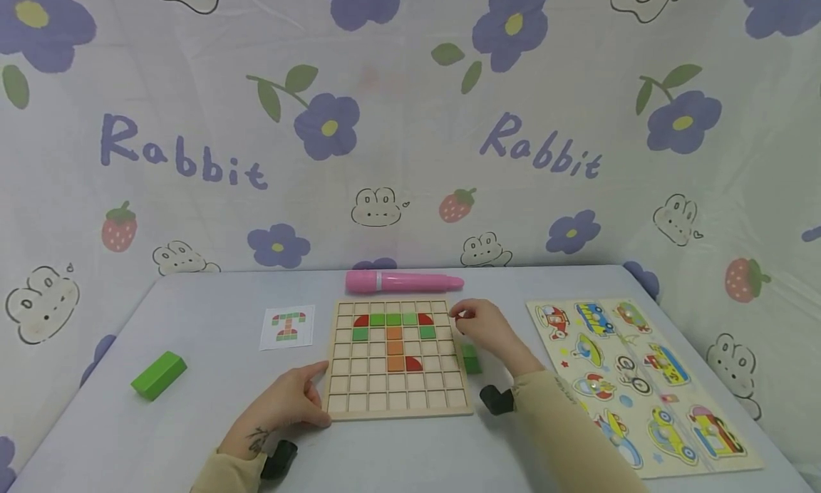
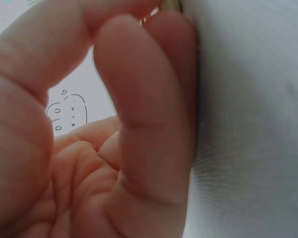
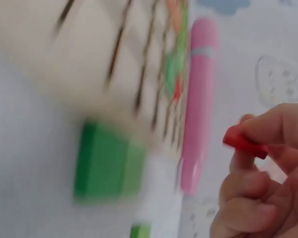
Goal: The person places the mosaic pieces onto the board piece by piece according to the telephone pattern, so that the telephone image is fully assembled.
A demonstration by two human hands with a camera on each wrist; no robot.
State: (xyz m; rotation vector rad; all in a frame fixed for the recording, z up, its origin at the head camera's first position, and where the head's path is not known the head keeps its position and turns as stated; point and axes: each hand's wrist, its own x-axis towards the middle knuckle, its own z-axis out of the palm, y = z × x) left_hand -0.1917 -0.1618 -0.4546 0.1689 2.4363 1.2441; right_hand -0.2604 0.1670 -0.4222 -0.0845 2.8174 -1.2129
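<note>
My left hand (image 1: 288,400) holds the near left corner of a wooden grid board (image 1: 362,404), thumb at the corner and index finger on the left edge. The left wrist view shows its other fingers curled. Between thumb and fingers my right hand (image 1: 484,329) pinches a small red block (image 3: 248,147), just off the board's far right edge. On the board, green squares (image 1: 393,320) form a row between red quarter-circle blocks (image 1: 362,321). Below them, a column of orange squares (image 1: 395,348) has another red quarter-circle beside its foot.
A pattern card (image 1: 286,328) lies left of the board, a green block (image 1: 159,375) further left. Green blocks (image 1: 471,359) touch or nearly touch the board's right side. Behind it lies a pink marker (image 1: 404,282). A vehicle puzzle board (image 1: 641,393) is at the right.
</note>
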